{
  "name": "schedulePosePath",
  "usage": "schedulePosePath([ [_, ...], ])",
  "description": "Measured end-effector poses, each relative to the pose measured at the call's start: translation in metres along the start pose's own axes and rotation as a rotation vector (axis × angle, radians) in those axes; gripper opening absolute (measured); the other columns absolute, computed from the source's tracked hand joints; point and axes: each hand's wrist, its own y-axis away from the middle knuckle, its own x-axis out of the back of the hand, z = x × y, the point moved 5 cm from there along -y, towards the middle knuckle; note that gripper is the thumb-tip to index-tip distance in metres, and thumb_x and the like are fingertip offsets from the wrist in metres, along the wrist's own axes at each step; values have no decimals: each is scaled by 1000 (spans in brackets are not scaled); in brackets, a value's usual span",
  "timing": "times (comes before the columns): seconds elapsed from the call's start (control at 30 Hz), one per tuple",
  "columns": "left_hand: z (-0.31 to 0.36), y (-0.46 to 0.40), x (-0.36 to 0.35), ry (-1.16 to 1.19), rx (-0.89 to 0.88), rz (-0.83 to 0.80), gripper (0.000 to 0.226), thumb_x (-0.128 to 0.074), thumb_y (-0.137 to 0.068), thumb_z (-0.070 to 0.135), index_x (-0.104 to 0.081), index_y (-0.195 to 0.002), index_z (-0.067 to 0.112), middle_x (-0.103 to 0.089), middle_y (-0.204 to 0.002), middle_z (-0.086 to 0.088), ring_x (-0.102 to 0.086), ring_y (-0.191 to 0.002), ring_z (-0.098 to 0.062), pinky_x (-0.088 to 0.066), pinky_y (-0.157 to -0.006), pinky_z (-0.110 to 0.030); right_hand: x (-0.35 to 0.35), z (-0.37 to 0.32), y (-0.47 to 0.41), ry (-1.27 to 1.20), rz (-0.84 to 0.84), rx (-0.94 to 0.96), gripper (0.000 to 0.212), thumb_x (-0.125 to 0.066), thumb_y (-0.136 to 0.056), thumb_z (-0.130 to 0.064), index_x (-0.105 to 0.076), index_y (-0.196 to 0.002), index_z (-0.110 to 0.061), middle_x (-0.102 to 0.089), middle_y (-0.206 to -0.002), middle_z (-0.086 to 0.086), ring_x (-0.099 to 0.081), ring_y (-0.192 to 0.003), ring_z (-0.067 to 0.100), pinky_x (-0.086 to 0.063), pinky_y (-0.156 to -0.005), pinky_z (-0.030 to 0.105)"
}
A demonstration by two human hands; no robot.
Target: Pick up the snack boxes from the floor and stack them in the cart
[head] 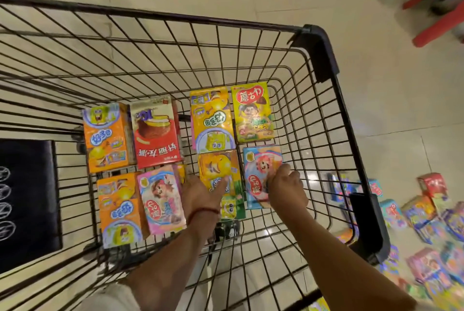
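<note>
I am setting the blue box (261,175) into the cart (324,54), right hand (286,191) gripping it, left hand (200,197) open, steadying the yellow box (219,168); next, the floor boxes (426,212) at three o'clock.

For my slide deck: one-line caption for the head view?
Both hands arrange colourful cardboard snack boxes inside black wire cart.
</note>
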Motion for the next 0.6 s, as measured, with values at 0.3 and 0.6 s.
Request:
schedulePosePath([
  [0.3, 28, 2, 41, -129, -188, 6, 71, -63, -79, 58, -49, -122, 2, -56, -119, -17, -55, -107, -34, -51, -81, -42, 36, -15, 22, 228, 103, 159, 52, -43, -97, -32, -26, -140, -9, -39, -137, 13, -45, -123, 28, -45, -90, 38],
  [0.6, 129, 62, 160, -407, -755, 129, 76, -59, -85, 52, -31, -143, 11, -41, -143, -9, -39, -131, -25, -34, -106, -31, 152, -46, 91, 387, 474, 360, 40, -61, -85, -25, -51, -121, -11, -59, -112, 7, -58, -102, 26, -50, -74, 34],
])
